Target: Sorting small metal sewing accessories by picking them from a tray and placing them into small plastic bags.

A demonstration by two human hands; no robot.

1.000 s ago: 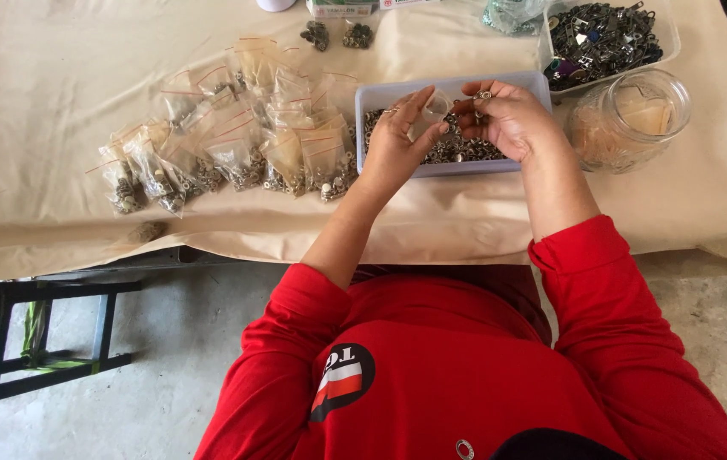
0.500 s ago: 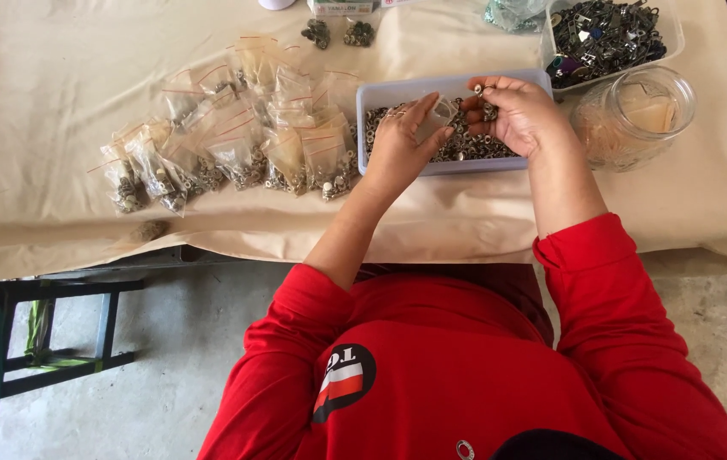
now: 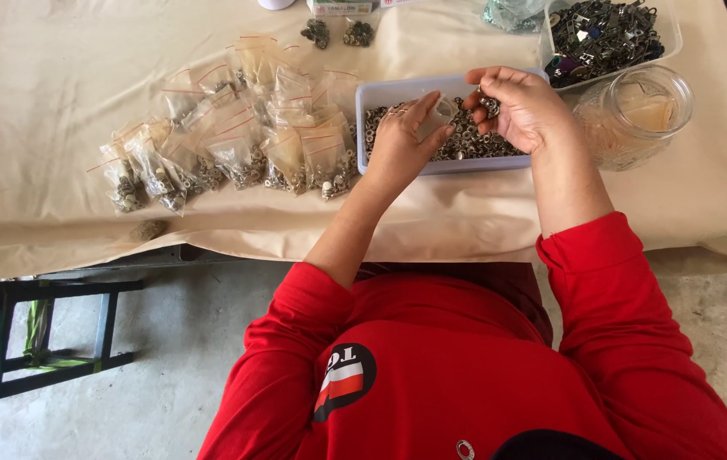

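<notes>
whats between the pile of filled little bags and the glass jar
In the head view, the white tray of small metal rings sits between the bags and jar, with both hands over it.

floor: grey concrete (image 3: 151, 400) | table: beige cloth cover (image 3: 40, 102) | dark stool, green seat (image 3: 6, 358) left | light: even

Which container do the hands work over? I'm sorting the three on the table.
The pale rectangular tray of small metal rings, under the left hand and right hand. The clear tub of dark parts and the glass jar sit off to the right.
</notes>
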